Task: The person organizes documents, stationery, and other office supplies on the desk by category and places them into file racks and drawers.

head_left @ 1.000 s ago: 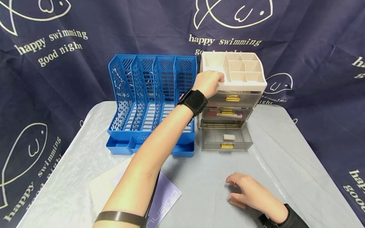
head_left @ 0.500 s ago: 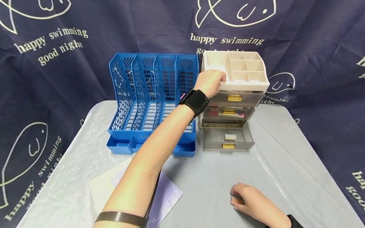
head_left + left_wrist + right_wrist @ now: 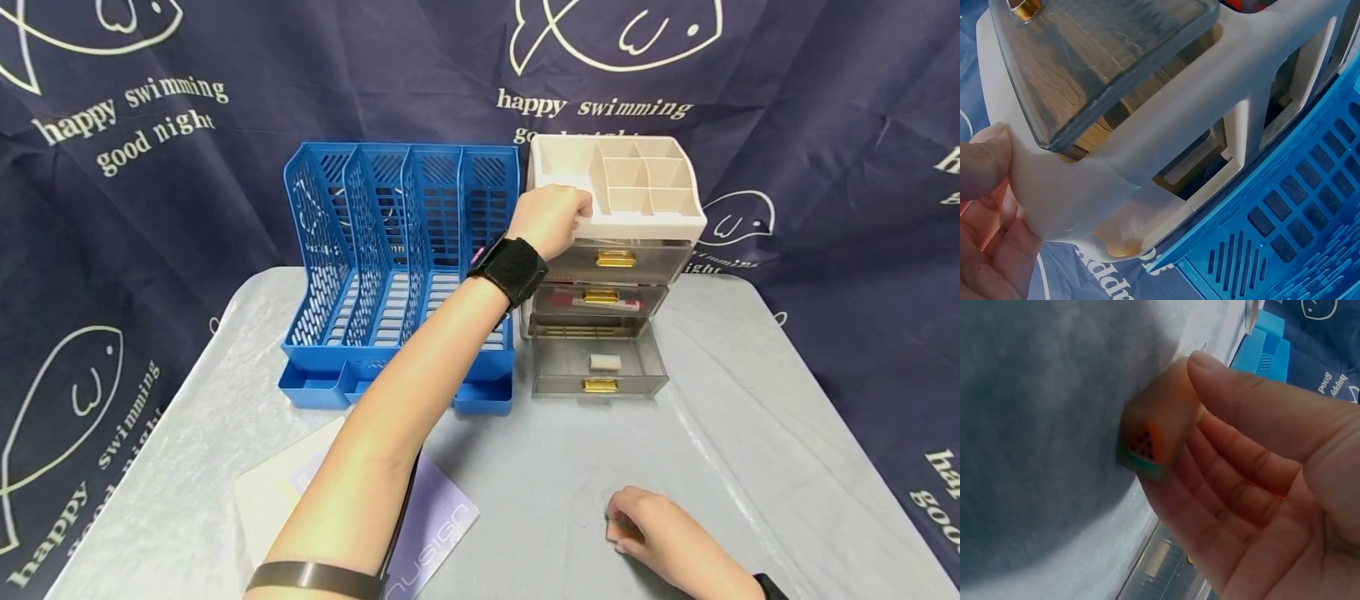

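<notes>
My left hand (image 3: 553, 217) grips the front left top corner of a cream desk organiser (image 3: 641, 218) with grey drawers; the left wrist view shows the thumb (image 3: 984, 164) pressed on that corner (image 3: 1079, 194). Its bottom drawer (image 3: 597, 367) is pulled out, with a small white eraser (image 3: 604, 362) inside. Near the table's front edge, my right hand (image 3: 651, 533) pinches a small orange eraser (image 3: 1155, 434) with a watermelon picture between thumb and fingers, just above the grey table cover (image 3: 540, 467).
A blue four-slot file rack (image 3: 401, 267) stands left of the organiser, touching it. A cream sheet and a purple booklet (image 3: 435, 525) lie at the front left under my forearm. Dark printed cloth (image 3: 150, 167) hangs behind the table.
My right hand drew back toward the front edge and closed its fingers on the orange eraser, lifting it off the cover. The left hand kept its hold on the organiser.
</notes>
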Demonstrator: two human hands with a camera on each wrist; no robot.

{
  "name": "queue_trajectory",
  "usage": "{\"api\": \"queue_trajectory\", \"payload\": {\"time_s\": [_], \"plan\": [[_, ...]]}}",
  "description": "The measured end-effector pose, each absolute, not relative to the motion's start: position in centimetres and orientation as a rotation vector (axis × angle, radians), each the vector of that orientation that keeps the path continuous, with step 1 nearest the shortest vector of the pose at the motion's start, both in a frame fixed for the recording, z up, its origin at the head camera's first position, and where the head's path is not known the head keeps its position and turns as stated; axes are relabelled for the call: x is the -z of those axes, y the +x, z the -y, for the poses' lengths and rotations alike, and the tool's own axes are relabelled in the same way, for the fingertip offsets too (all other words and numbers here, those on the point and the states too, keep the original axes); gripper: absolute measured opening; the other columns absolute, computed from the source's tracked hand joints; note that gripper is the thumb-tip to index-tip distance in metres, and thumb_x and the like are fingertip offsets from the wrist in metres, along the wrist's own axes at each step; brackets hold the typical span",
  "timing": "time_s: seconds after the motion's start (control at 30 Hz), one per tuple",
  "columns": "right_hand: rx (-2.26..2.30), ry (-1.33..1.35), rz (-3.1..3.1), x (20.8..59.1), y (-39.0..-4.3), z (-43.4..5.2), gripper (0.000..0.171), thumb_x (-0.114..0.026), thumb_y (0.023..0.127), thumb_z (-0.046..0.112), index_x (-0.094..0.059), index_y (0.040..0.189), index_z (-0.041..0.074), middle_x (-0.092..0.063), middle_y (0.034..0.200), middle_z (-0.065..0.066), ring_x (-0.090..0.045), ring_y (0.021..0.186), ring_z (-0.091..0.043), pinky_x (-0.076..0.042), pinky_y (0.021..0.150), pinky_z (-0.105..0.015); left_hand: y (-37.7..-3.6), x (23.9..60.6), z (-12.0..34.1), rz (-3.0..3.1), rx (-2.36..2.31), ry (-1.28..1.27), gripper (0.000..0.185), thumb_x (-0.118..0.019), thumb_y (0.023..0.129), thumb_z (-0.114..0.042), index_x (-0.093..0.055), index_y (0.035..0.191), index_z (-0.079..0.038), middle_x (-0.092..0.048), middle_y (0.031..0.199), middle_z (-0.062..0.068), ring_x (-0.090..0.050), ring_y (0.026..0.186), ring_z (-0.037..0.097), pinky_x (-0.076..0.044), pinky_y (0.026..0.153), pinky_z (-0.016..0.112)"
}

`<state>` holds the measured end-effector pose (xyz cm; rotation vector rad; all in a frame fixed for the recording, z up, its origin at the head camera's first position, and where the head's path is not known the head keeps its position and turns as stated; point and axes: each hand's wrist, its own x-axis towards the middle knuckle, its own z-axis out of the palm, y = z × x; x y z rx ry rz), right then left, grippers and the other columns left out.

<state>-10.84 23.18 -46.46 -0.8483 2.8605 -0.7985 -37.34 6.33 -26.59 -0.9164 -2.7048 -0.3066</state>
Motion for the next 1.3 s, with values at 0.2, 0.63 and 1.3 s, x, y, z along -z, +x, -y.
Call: {"api": "queue_trajectory", "payload": {"time_s": [0.2, 0.63, 1.3], "plan": [[0.715, -0.951, -3.016, 46.8, -10.4, -22.7, 0.038, -0.079, 0.067, 0.004, -0.046, 0.072, 0.022, -0.036, 0.071, 0.021, -0.033, 0.064, 0.007, -0.032, 0.054, -0.014, -37.3, 26.6, -6.3, 2.702, 0.299, -0.913, 0.025, -0.057, 0.090, -0.009, -0.068, 0.108, -0.021, -0.067, 0.110, -0.005, -0.061, 0.100, 0.011, -0.048, 0.085, 0.030], [0.599, -0.951, -3.094, 47.1, -10.2, -22.5, 0.038, -0.080, 0.066, 0.004, -0.048, 0.072, 0.023, -0.035, 0.071, 0.020, -0.033, 0.063, 0.006, -0.033, 0.052, -0.014, -37.1, 26.4, -6.4, 2.697, 0.297, -0.904, 0.025, -0.057, 0.090, -0.008, -0.068, 0.108, -0.021, -0.067, 0.110, -0.005, -0.061, 0.102, 0.012, -0.048, 0.085, 0.030], [0.675, -0.989, -3.080, 47.5, -10.3, -22.9, 0.038, -0.081, 0.065, 0.008, -0.048, 0.073, 0.024, -0.038, 0.073, 0.021, -0.034, 0.065, 0.007, -0.032, 0.054, -0.014, -37.0, 26.5, -6.2, 2.708, 0.293, -0.907, 0.026, -0.058, 0.089, -0.008, -0.068, 0.110, -0.021, -0.067, 0.112, -0.005, -0.061, 0.102, 0.012, -0.048, 0.086, 0.029]]}}
